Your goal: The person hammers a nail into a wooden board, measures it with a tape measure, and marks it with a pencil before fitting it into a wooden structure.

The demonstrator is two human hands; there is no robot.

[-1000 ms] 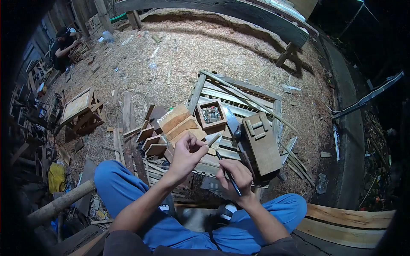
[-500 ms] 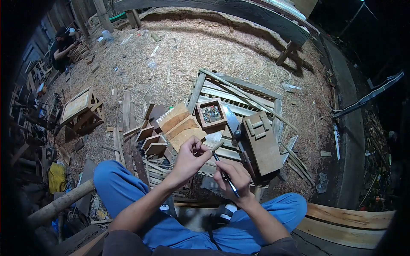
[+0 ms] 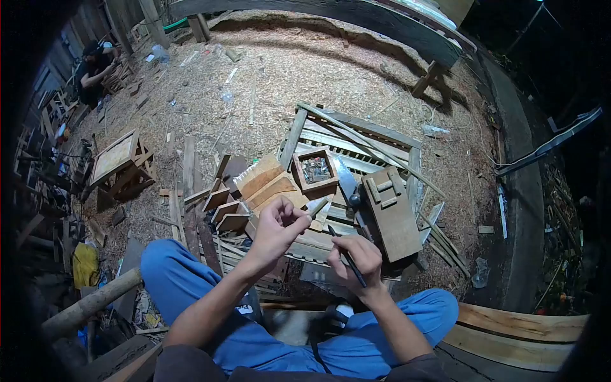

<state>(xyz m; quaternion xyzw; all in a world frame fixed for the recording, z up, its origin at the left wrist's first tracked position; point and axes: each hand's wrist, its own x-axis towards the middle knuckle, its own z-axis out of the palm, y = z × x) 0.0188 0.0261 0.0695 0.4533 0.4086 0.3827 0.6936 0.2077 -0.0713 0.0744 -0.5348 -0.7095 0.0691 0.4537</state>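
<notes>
My left hand (image 3: 280,230) pinches a small wooden peg (image 3: 318,207) between thumb and fingers, in front of my knees. My right hand (image 3: 358,262) is closed round a dark pencil (image 3: 353,266), its tip pointing up and left toward the peg. The tip and the peg are apart. Beyond my hands lies a flat brown board (image 3: 270,188). Beside it stands a square wooden box (image 3: 316,189) with small metal pieces inside. To the right is a long wooden block (image 3: 396,219) with short pieces fixed on top.
Under these things lies a slatted wooden frame (image 3: 412,175). Wood offcuts (image 3: 232,221) are at the left. A small wooden stool-like piece (image 3: 114,156) stands on the shavings. Another person (image 3: 95,71) crouches far left. A heavy beam (image 3: 318,16) crosses the back.
My right hand has drawn the pencil down and right, away from the peg. My left hand, with the peg, has shifted slightly up and left.
</notes>
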